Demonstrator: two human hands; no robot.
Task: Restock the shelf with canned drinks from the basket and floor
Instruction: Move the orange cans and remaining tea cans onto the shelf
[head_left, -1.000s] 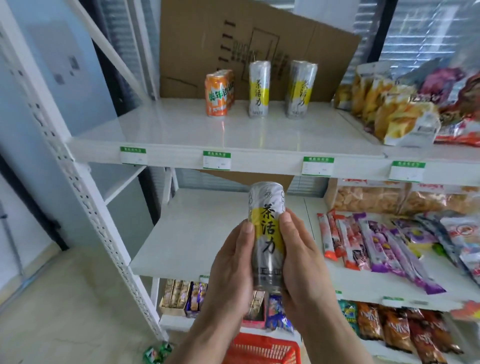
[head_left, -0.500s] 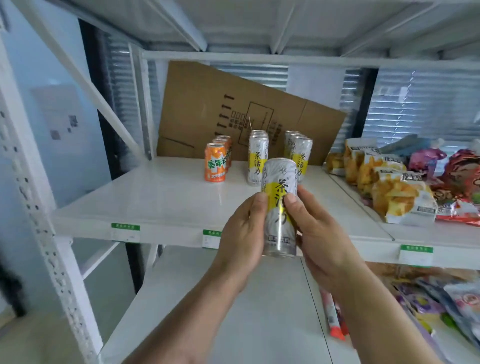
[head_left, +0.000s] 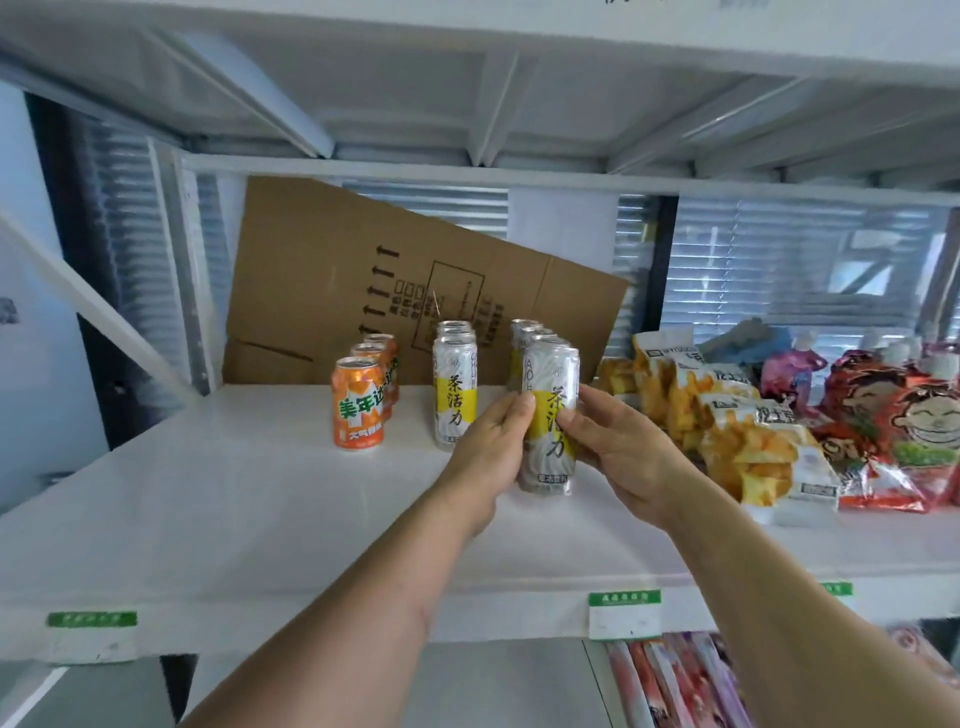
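Observation:
A tall silver can with a yellow label (head_left: 551, 415) is upright over the white shelf (head_left: 218, 499), its base at or just above the board. My left hand (head_left: 488, 452) grips its left side and my right hand (head_left: 618, 452) its right side. It stands at the front of a row of like silver cans (head_left: 524, 338). A second row of silver cans (head_left: 455, 395) runs to the left. Further left is a row of short orange cans (head_left: 358, 405). The basket and floor are out of view.
A brown cardboard sheet (head_left: 363, 275) leans at the back behind the cans. Snack bags (head_left: 743, 436) and red cartoon packets (head_left: 904, 431) fill the shelf's right part. The upper shelf's underside (head_left: 467, 78) hangs overhead. Price tags (head_left: 623, 613) line the front edge; packets lie on the lower shelf.
Both hands lifted the silver can from below the shelf up and forward onto it, to the front of the right-hand row. My view rose, so the basket dropped out of sight.

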